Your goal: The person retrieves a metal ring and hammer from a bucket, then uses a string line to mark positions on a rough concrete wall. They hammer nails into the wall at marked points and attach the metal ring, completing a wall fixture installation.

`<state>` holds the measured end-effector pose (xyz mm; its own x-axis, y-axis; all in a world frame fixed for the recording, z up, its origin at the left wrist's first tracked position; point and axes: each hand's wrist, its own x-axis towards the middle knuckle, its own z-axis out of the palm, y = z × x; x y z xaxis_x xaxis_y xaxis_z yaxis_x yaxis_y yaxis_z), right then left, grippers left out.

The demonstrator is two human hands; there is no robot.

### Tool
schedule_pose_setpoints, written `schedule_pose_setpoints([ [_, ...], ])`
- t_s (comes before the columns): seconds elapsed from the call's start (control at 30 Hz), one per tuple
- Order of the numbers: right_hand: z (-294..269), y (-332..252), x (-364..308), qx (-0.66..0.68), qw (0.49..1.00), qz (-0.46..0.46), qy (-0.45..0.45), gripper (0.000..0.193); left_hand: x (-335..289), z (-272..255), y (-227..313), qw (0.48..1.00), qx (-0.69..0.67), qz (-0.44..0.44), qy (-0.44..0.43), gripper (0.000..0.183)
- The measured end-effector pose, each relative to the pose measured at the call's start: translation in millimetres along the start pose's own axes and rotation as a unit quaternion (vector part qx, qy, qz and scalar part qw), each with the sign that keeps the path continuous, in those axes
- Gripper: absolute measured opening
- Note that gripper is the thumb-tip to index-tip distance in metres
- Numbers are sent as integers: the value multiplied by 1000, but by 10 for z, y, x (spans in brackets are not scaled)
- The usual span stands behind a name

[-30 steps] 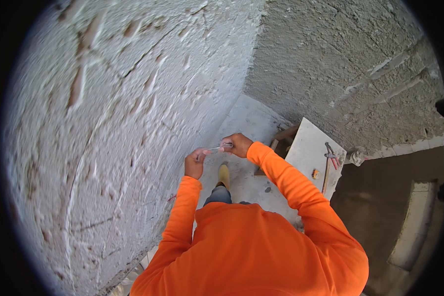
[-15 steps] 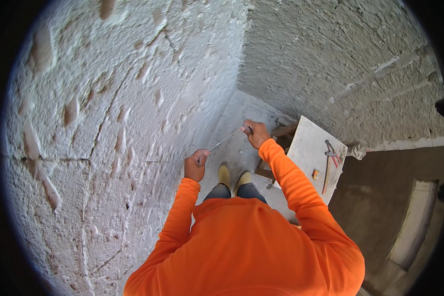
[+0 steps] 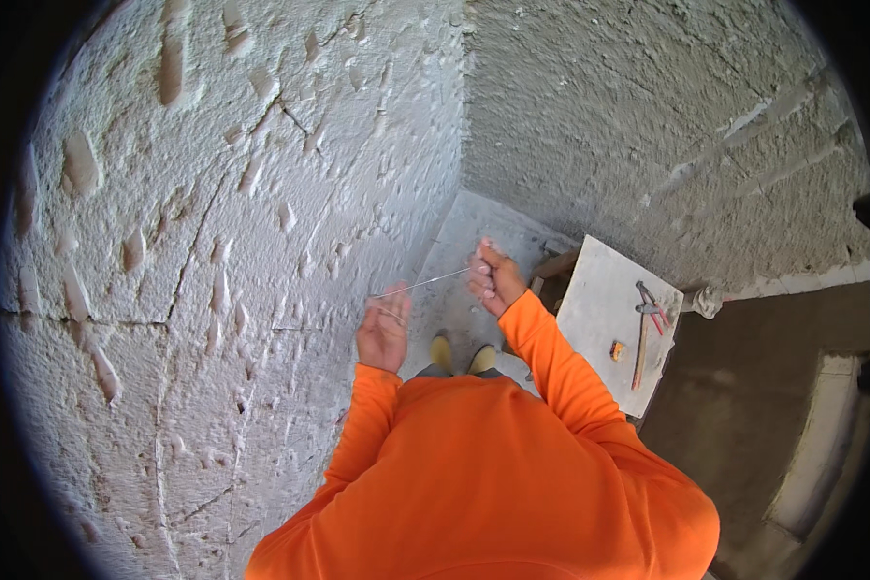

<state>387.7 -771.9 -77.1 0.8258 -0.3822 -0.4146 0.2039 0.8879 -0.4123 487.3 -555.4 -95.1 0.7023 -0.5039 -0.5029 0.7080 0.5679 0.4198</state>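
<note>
A thin pale strand, string or wire point(image 3: 440, 278), runs slightly slanted between my two hands in front of the wall corner. My right hand point(image 3: 496, 275) pinches its higher end between thumb and fingers. Near the left wall, my left hand point(image 3: 385, 333) has its fingers stretched out, somewhat blurred. The strand passes across those fingertips, and no closed grip on it shows there.
Rough grey walls point(image 3: 290, 193) meet in a corner ahead. At right stands a board-topped stand point(image 3: 599, 290) holding red-handled pliers point(image 3: 655, 307), a wooden-handled hammer point(image 3: 639, 358) and a small yellow-black tape measure point(image 3: 617, 350). My boots point(image 3: 442, 353) are on the pale floor below.
My left hand has opened from a pinch, fingers now extended, and shifted slightly left. My right hand has turned, its fingers loosening somewhat, while the strand has become less steep.
</note>
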Motion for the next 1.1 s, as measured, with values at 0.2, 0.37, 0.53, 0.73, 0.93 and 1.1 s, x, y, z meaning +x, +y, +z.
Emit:
schedule_pose_setpoints([
  [0.2,-233,7,-66,-93,994,34,50,11,-84,192,21,984,-61,-37,-166,7],
  [0.37,-234,-33,-230,-147,988,18,49,13,-187,97,-67,991,-29,19,-126,13],
  [0.53,-240,94,-325,-149,988,46,-5,16,-17,148,-108,993,6,23,-118,17],
  [0.73,-684,4,-412,-62,992,20,110,10,119,16,-208,994,40,29,-92,10],
  [0.93,-1342,128,-575,-57,978,19,199,20,486,-298,-217,957,289,25,-19,2],
  [1.1,-2575,203,-908,-228,919,16,321,29,723,-623,-495,735,654,-16,-177,10],
])
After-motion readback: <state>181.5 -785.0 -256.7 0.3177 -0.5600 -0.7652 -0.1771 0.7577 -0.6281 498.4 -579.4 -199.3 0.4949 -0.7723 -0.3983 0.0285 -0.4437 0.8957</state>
